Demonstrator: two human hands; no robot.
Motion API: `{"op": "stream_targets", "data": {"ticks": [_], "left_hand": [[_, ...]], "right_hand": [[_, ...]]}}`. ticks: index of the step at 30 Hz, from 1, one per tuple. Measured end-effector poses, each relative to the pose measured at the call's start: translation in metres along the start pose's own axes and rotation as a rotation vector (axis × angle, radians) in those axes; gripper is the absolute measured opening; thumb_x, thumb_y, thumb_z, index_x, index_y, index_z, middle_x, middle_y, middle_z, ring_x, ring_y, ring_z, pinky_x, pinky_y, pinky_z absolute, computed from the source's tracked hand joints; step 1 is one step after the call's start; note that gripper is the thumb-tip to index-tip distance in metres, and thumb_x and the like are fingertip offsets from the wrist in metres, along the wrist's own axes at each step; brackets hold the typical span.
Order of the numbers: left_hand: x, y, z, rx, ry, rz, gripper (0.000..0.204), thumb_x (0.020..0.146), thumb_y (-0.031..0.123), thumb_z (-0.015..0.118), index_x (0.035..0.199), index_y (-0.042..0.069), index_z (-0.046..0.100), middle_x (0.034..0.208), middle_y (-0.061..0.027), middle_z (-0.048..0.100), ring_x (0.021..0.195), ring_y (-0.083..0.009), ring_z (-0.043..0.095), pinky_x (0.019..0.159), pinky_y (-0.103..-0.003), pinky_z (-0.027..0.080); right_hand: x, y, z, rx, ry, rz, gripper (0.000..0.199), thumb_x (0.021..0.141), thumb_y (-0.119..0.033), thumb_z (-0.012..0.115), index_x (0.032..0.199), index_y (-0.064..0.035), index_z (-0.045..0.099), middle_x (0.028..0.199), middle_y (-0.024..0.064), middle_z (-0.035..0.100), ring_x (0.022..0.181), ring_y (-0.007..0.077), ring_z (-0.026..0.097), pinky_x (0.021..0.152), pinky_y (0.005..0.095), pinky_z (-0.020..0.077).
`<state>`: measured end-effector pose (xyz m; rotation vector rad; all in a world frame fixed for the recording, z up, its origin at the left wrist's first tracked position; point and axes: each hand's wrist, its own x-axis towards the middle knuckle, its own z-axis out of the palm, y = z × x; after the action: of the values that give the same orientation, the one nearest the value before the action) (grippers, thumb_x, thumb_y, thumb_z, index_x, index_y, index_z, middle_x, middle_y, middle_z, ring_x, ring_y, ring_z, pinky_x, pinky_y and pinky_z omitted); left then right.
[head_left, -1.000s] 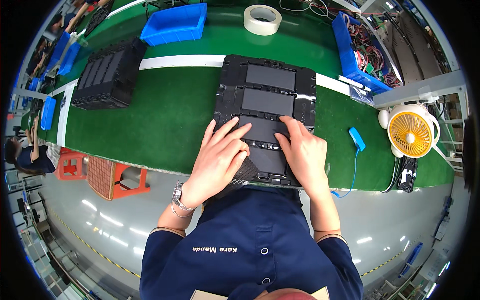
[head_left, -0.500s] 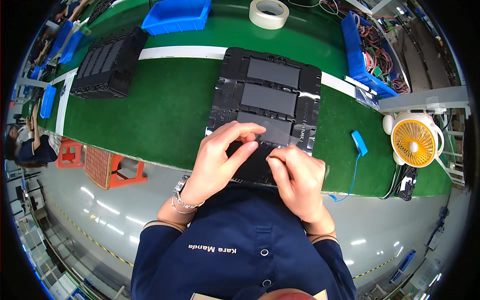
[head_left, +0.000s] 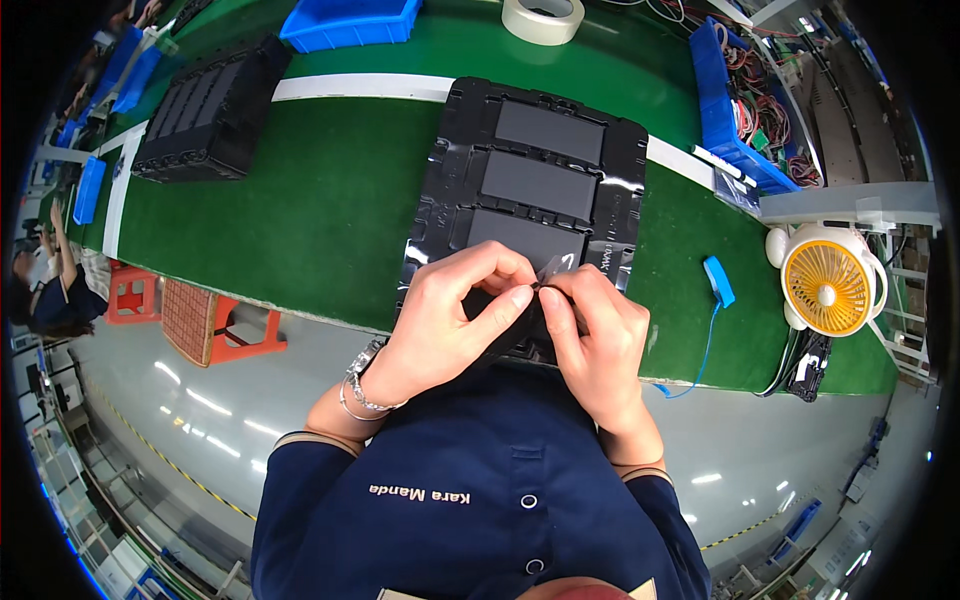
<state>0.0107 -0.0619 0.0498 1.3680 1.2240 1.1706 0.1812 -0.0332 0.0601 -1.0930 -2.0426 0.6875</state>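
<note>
A black moulded tray (head_left: pixel 628 180) lies on the green bench mat (head_left: pixel 300 210) in front of me, with three dark flat panels (head_left: pixel 538 185) still in its pockets. My left hand (head_left: pixel 450 320) and my right hand (head_left: pixel 595 335) are together over the tray's near edge, both gripping a dark flat panel (head_left: pixel 510 335) lifted from the nearest pocket. My fingertips pinch a thin clear film tab (head_left: pixel 553 268) at the panel's top edge. Most of the held panel is hidden by my fingers.
A stack of black trays (head_left: pixel 205 115) sits at the far left. Blue bins stand at the back (head_left: pixel 350 22) and right, the right bin (head_left: pixel 735 110) holding wires. A tape roll (head_left: pixel 543 18), a yellow fan (head_left: pixel 830 280), a blue wrist-strap cord (head_left: pixel 715 285), an orange stool (head_left: pixel 215 320).
My hands lay flat on the tray's nearest pocket a second ago. They have since drawn toward me and closed together, lifting the panel and pinching its film tab.
</note>
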Motion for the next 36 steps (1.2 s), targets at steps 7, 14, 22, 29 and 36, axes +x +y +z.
{"op": "stream_targets", "data": {"ticks": [7,14,22,29,36], "left_hand": [[-0.002,0.001,0.000,-0.065,-0.040,-0.025,0.009,0.092,0.007,0.062,0.095,-0.001,0.059,0.087,-0.0064,0.063,0.077,-0.0133,0.063,0.072,-0.028,0.051],[-0.004,0.002,0.000,-0.102,-0.062,-0.058,0.009,0.093,0.007,0.061,0.095,-0.001,0.059,0.087,-0.0058,0.062,0.078,-0.0123,0.063,0.073,-0.028,0.051],[-0.005,0.001,0.000,-0.111,-0.069,-0.059,0.009,0.093,0.008,0.060,0.095,-0.001,0.058,0.086,-0.0057,0.062,0.077,-0.0119,0.063,0.073,-0.027,0.051],[-0.010,0.001,-0.004,-0.025,-0.052,-0.179,0.007,0.093,0.008,0.061,0.096,0.001,0.059,0.077,-0.0044,0.062,0.068,-0.0096,0.062,0.065,-0.026,0.051],[-0.021,0.001,-0.028,0.768,-0.175,0.268,0.006,0.082,0.007,0.066,0.081,0.007,0.060,0.106,-0.0050,0.068,0.106,-0.0231,0.060,0.095,-0.041,0.044]], "right_hand": [[0.000,0.001,0.001,-0.010,0.017,0.007,0.009,0.084,-0.007,0.069,0.080,-0.0032,0.062,0.069,0.0060,0.060,0.049,0.0210,0.058,0.044,0.0322,0.0432],[-0.003,0.001,-0.003,0.093,-0.025,0.074,0.007,0.085,-0.003,0.066,0.083,0.0012,0.062,0.066,0.0063,0.053,0.051,0.0156,0.048,0.048,0.0285,0.0379],[-0.002,0.000,-0.002,0.064,-0.031,0.035,0.009,0.085,-0.006,0.069,0.080,-0.0020,0.063,0.066,0.0059,0.057,0.048,0.0187,0.054,0.043,0.0316,0.0410],[-0.001,0.001,-0.003,0.040,-0.020,-0.032,0.009,0.078,0.000,0.068,0.073,0.0004,0.061,0.061,0.0047,0.052,0.047,0.0119,0.047,0.044,0.0270,0.0336],[-0.012,0.027,-0.024,0.233,0.063,0.251,0.009,0.081,-0.004,0.067,0.074,0.0013,0.064,0.063,0.0037,0.055,0.051,0.0107,0.044,0.048,0.0267,0.0327]]}}
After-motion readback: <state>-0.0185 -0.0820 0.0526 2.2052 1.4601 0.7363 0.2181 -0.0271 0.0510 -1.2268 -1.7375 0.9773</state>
